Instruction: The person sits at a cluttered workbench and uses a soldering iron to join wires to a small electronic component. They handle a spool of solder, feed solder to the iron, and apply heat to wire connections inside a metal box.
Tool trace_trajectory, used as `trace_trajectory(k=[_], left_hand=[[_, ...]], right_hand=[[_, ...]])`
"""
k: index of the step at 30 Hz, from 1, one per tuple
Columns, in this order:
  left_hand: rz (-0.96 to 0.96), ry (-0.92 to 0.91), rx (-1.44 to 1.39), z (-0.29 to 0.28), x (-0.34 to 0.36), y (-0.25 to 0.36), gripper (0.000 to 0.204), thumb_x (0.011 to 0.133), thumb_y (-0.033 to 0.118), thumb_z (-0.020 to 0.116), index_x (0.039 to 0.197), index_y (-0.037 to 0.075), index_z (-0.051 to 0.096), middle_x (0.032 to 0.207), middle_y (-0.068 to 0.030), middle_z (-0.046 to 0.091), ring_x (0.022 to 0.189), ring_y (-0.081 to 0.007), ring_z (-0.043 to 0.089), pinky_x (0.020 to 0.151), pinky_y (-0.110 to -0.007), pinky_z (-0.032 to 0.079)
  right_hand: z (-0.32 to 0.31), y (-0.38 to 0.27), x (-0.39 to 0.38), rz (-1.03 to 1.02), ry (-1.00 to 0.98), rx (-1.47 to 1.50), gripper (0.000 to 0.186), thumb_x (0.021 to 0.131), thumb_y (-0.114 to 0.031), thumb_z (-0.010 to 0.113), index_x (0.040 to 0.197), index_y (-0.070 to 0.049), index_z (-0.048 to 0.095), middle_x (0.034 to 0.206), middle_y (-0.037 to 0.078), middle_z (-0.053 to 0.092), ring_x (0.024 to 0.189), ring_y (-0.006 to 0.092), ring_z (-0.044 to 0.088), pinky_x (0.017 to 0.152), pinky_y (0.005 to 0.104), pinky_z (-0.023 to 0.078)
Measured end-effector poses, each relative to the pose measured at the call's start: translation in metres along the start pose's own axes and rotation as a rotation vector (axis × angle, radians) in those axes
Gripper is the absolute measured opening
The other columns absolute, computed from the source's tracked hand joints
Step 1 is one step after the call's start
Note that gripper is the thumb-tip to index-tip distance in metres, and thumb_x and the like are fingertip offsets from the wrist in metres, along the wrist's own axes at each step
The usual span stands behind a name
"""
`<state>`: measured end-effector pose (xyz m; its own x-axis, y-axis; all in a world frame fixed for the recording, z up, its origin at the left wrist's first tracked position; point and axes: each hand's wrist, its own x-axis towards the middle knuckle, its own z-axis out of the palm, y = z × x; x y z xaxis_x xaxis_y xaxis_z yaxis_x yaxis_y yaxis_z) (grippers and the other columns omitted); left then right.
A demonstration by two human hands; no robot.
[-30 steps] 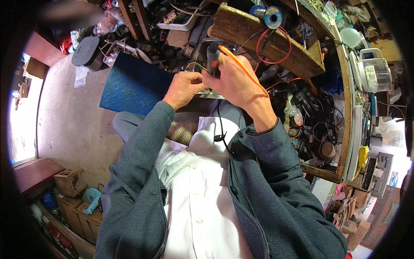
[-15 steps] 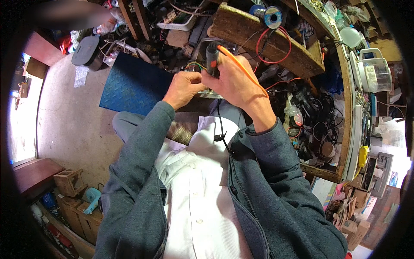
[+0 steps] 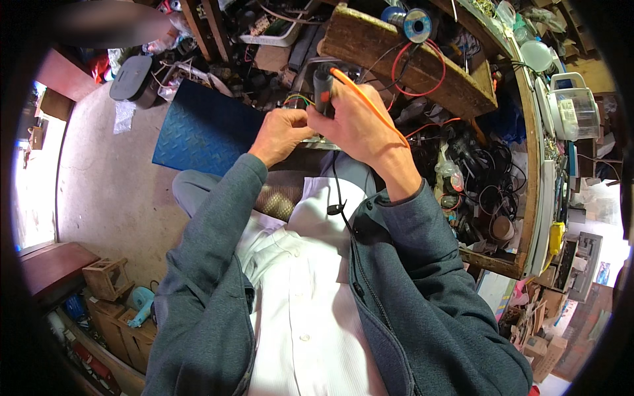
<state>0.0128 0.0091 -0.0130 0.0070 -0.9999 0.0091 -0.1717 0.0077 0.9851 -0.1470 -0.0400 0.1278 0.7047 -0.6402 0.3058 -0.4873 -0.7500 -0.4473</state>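
Observation:
My right hand (image 3: 360,125) is wrapped round the thick black handle of what looks like a soldering iron (image 3: 323,86). The handle stands nearly upright, and an orange cord (image 3: 370,102) leaves its top and runs over the back of that hand. The tool's lower end is hidden behind my fingers. Close beside it on the left, my left hand (image 3: 282,135) is closed in a pinch, its fingertips turned toward the right hand. What it pinches is too small and covered to make out. Thin yellow and green wires (image 3: 298,99) show just beyond the fingertips.
Beyond my hands is a wooden plank box (image 3: 409,66) with a wire spool (image 3: 417,26) on it and a looped red wire (image 3: 441,69). Black cables (image 3: 485,165) crowd the tray at right. A blue textured panel (image 3: 205,129) lies at left, near a grey bin (image 3: 135,79).
My right hand and the black-handled tool have shifted very slightly to the left. The left hand keeps its pinch in the same place.

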Motion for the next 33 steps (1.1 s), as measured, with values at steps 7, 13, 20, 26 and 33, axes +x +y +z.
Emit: trace_trajectory(k=[7, 13, 20, 26, 33], left_hand=[[0.015, -0.014, -0.011, -0.0001, 0.0019, -0.0038, 0.020, 0.086, 0.015, 0.077, 0.096, -0.002, 0.074, 0.073, -0.0044, 0.069, 0.069, -0.0063, 0.058, 0.066, -0.029, 0.051], [0.004, -0.015, -0.050, 0.0015, 0.0015, -0.0029, 0.019, 0.086, 0.014, 0.076, 0.096, -0.002, 0.075, 0.076, -0.0044, 0.071, 0.072, -0.0064, 0.061, 0.068, -0.028, 0.052], [0.000, -0.018, -0.089, 0.0027, 0.0018, -0.0065, 0.019, 0.087, 0.013, 0.076, 0.096, -0.003, 0.074, 0.077, -0.0042, 0.072, 0.072, -0.0062, 0.061, 0.068, -0.027, 0.052], [0.005, -0.019, -0.001, 0.0001, 0.0011, -0.0004, 0.020, 0.088, 0.014, 0.075, 0.096, -0.004, 0.074, 0.075, -0.0033, 0.070, 0.070, -0.0054, 0.059, 0.066, -0.027, 0.051], [0.006, -0.008, -0.016, 0.0017, 0.0007, 0.0009, 0.019, 0.087, 0.014, 0.075, 0.095, -0.003, 0.075, 0.074, -0.0052, 0.070, 0.069, -0.0062, 0.060, 0.065, -0.027, 0.051]], right_hand=[[0.0009, 0.0010, -0.0003, 0.001, 0.000, 0.003, 0.024, 0.080, -0.020, 0.071, 0.091, 0.000, 0.063, 0.064, 0.019, 0.062, 0.059, 0.0377, 0.065, 0.055, 0.0432, 0.051], [-0.0035, -0.0018, -0.0005, 0.035, -0.041, -0.008, 0.023, 0.081, -0.020, 0.071, 0.092, -0.001, 0.063, 0.065, 0.019, 0.062, 0.059, 0.0382, 0.065, 0.055, 0.0433, 0.052], [-0.0016, 0.0001, -0.0017, 0.020, -0.012, -0.011, 0.024, 0.081, -0.020, 0.070, 0.092, -0.001, 0.062, 0.065, 0.019, 0.062, 0.060, 0.0389, 0.064, 0.056, 0.0438, 0.051], [-0.0020, 0.0000, -0.0014, 0.028, -0.021, -0.020, 0.023, 0.081, -0.020, 0.070, 0.092, -0.001, 0.062, 0.065, 0.019, 0.062, 0.060, 0.0389, 0.064, 0.055, 0.0440, 0.051], [-0.0005, 0.0024, -0.0019, 0.002, 0.008, -0.041, 0.023, 0.081, -0.020, 0.071, 0.093, -0.002, 0.062, 0.064, 0.018, 0.061, 0.059, 0.0376, 0.064, 0.055, 0.0433, 0.051]])
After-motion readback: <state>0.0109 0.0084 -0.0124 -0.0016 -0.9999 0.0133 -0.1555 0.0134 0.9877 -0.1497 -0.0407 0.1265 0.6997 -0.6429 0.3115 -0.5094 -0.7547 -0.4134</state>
